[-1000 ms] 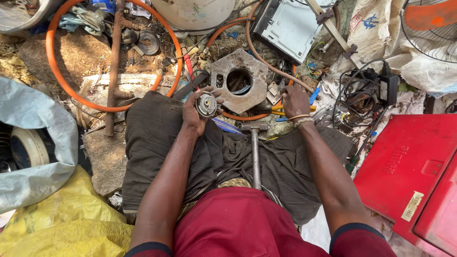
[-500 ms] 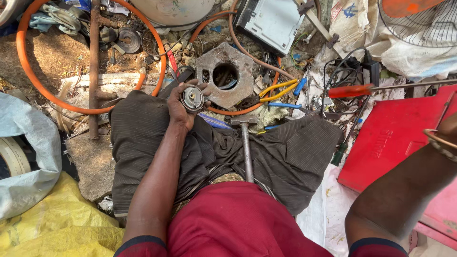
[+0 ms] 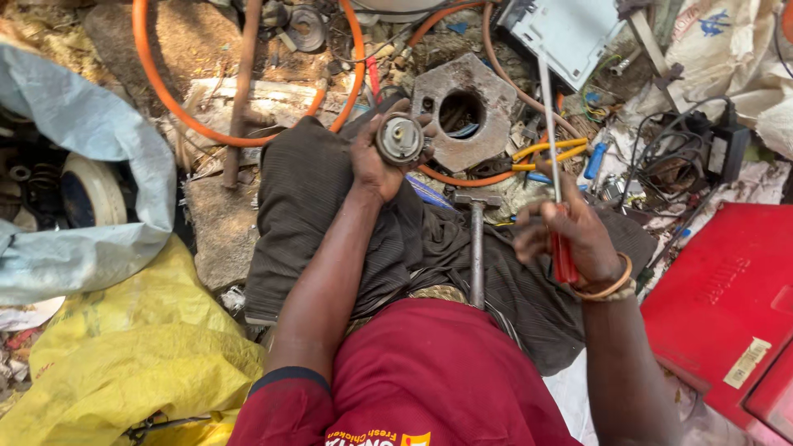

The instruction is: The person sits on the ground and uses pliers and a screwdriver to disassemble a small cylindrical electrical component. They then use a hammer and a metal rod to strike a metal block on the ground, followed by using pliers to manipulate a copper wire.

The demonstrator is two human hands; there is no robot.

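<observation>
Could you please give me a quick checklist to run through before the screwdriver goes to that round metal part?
1. Left hand grips the round metal part firmly: ok.
2. Right hand holds the red-handled screwdriver: ok.
3. Screwdriver tip at the part: not ok, it points away, up past the hexagonal metal block.
4. Hammer lies within reach on the lap: ok.
5. Screw type on the part: cannot tell.

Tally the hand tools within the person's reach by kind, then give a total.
Screwdriver, red handle, in the right hand: 1
Hammer, lying on the lap: 1
Pliers, yellow handles, on the ground: 1
Total: 3
</observation>
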